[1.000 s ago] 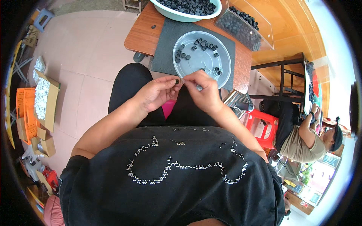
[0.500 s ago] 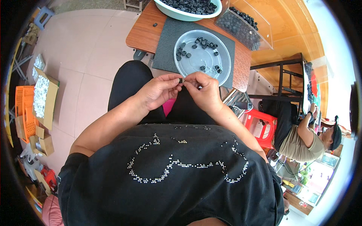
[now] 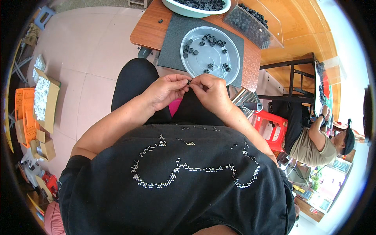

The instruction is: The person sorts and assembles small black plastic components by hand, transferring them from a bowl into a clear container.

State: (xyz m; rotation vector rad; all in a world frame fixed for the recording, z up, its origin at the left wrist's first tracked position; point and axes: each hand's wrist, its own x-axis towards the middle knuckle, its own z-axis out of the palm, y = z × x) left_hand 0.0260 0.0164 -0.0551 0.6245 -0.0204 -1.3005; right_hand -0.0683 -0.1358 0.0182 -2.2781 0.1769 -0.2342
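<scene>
My left hand [image 3: 165, 93] is closed in a pinch, its thumb and fingertips on a small black ring-like part [image 3: 188, 82]. My right hand [image 3: 210, 92] meets it from the other side, thumb and forefinger pinched at the same part, whose details the fingers mostly cover. Both hands are over my lap, by the near rim of a shallow clear plastic basin [image 3: 203, 56]. Several black cap-like pieces [image 3: 212, 40] lie scattered in that basin, with some thin pale strands near its right side.
The basin stands on a dark mat [image 3: 172, 41] on a brown wooden table [image 3: 150, 31]. Behind it are a pale green tub [image 3: 192, 12] and a clear bin [image 3: 250, 29] of black pieces. A red stool [image 3: 274, 127] and a seated person [image 3: 313, 147] are at the right.
My fingertips have come closer together, and the right fingers now cover more of the black part. A piece near the basin's front rim has come into sight. The view has shifted slightly.
</scene>
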